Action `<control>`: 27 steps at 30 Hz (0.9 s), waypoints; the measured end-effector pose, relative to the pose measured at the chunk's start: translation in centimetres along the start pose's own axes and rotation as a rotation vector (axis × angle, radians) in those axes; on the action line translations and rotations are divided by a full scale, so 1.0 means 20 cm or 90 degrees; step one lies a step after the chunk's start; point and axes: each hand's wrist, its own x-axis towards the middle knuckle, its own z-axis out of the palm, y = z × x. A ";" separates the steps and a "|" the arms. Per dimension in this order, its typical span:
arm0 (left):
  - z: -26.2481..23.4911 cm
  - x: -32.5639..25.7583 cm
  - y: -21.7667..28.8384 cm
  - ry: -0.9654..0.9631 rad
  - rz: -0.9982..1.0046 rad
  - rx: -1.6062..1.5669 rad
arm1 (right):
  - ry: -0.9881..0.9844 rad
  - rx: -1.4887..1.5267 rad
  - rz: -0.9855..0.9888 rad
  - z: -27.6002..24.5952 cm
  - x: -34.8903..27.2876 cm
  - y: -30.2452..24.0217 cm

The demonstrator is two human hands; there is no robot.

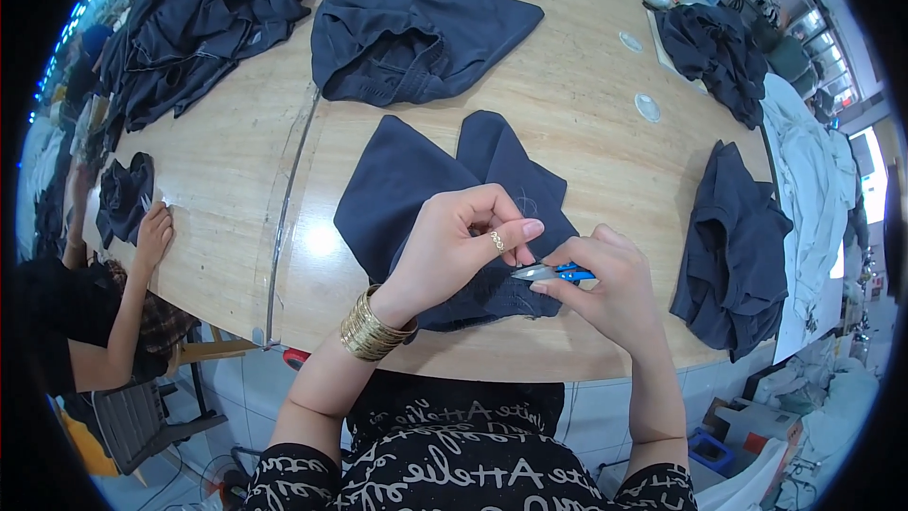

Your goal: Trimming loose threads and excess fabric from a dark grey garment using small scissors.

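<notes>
A pair of dark navy shorts (402,185) lies on the table in front of me, its gathered waistband towards me. My right hand (613,289) is closed around small thread snips (571,273) with blue handles, their metal blades pointing left over the waistband. Just beside the blade tips, my left hand (459,237) pinches with thumb and fingers above the cloth. What it pinches is too fine to make out. Some loose threads (526,202) show on the cloth beyond the left fingers. Gold bangles circle my left wrist.
More navy shorts (426,38) lie beyond, next to a large dark garment heap (208,28). Dark garments (733,251) sit at the right edge, by white cloth (804,170). At left, a co-worker's hand (153,232) is near a small dark garment. A seam (291,199) crosses the table.
</notes>
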 end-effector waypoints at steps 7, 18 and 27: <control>-0.14 -0.06 0.07 0.057 -0.006 -0.049 | 0.031 0.026 -0.018 0.01 0.04 -0.01; -0.34 -0.34 -0.05 0.091 0.149 0.541 | 0.100 0.245 0.211 0.00 -0.28 0.22; 0.04 -0.12 -0.17 -0.215 0.054 0.369 | 0.128 0.238 0.069 0.05 -0.26 0.13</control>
